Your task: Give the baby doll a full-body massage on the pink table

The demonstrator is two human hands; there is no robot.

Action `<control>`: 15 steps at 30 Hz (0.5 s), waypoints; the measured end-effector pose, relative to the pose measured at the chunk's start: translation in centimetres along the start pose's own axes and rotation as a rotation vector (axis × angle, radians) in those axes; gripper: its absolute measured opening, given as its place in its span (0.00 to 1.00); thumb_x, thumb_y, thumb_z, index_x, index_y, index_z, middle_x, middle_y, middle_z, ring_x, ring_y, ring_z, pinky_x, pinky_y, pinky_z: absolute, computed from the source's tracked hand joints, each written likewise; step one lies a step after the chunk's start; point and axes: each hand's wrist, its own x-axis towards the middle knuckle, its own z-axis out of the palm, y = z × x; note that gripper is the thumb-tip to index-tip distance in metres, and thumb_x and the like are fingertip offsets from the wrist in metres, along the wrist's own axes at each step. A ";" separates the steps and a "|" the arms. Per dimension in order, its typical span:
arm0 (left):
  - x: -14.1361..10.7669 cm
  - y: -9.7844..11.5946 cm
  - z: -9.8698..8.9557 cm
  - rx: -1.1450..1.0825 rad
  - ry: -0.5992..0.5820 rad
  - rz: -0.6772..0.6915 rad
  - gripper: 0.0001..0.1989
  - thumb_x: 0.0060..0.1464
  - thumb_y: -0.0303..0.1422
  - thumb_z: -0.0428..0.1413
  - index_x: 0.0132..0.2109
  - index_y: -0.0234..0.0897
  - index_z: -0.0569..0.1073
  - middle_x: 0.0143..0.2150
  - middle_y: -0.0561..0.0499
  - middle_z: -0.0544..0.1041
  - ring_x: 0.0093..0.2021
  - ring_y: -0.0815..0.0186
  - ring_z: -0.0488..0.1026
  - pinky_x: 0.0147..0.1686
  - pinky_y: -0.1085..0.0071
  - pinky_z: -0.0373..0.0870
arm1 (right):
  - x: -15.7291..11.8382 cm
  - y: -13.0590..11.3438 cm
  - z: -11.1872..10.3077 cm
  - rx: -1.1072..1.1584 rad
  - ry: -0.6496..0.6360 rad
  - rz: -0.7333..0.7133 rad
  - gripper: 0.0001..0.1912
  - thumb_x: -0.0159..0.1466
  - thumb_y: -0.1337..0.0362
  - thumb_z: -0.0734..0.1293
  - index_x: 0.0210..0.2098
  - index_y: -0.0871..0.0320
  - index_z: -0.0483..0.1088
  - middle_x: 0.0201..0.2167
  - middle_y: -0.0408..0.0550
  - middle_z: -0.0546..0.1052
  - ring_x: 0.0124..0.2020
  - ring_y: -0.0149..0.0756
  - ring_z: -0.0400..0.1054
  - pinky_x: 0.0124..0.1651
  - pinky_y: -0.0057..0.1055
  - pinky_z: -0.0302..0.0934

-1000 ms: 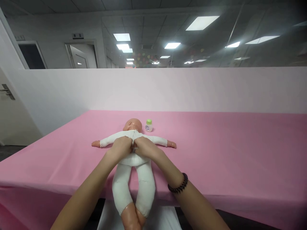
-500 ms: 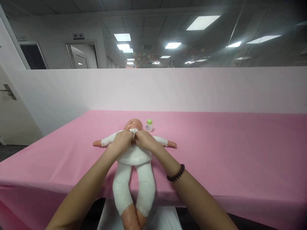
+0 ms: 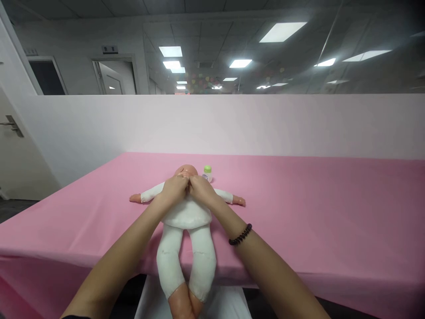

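Observation:
A baby doll (image 3: 187, 217) with a white body and bare feet lies on its back, arms spread to both sides. My left hand (image 3: 175, 188) is closed at the doll's upper chest, just under the chin. Beside it, almost touching, my right hand (image 3: 201, 189) is closed too, knuckles up. The fingertips of both hands are hidden, so whatever they grip does not show. Both hands cover the doll's neck and part of its face. A small clear bottle (image 3: 207, 174) with a green cap stands right of the doll's head.
A pink cloth (image 3: 308, 212) covers the wide table, with the doll's feet hanging past its front edge. Behind the table runs a white low wall (image 3: 245, 124) with glass above it. At the left is a door with a handle (image 3: 12, 126).
Both hands have moved slightly up the doll's chest toward its chin, now covering the collar area and the lower face. The doll and the bottle have stayed in place.

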 end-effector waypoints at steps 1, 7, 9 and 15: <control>0.5 0.2 0.2 0.001 0.005 0.000 0.12 0.60 0.25 0.50 0.45 0.32 0.77 0.41 0.40 0.80 0.45 0.56 0.78 0.46 0.65 0.72 | 0.2 0.2 0.3 -0.004 0.020 -0.002 0.16 0.62 0.74 0.60 0.44 0.59 0.77 0.38 0.52 0.80 0.37 0.39 0.72 0.36 0.30 0.57; 2.4 0.7 2.2 -0.022 -0.029 -0.038 0.12 0.60 0.22 0.51 0.44 0.32 0.79 0.43 0.40 0.81 0.52 0.57 0.76 0.53 0.67 0.69 | 0.6 0.8 1.9 -0.062 -0.109 0.147 0.13 0.64 0.72 0.61 0.35 0.62 0.79 0.34 0.56 0.80 0.35 0.42 0.73 0.38 0.32 0.60; 2.3 0.6 2.1 -0.026 -0.036 -0.044 0.11 0.59 0.22 0.53 0.44 0.33 0.79 0.42 0.41 0.81 0.50 0.57 0.77 0.52 0.67 0.69 | 0.5 0.6 1.7 -0.058 -0.109 0.132 0.13 0.63 0.73 0.62 0.37 0.62 0.79 0.37 0.57 0.80 0.37 0.43 0.73 0.40 0.33 0.60; 1.8 1.1 0.2 0.006 0.019 -0.049 0.14 0.59 0.22 0.52 0.49 0.30 0.77 0.48 0.36 0.79 0.49 0.55 0.77 0.49 0.66 0.71 | 1.2 0.0 0.6 -0.027 -0.019 0.080 0.16 0.62 0.75 0.61 0.43 0.60 0.78 0.39 0.54 0.81 0.41 0.43 0.74 0.42 0.32 0.61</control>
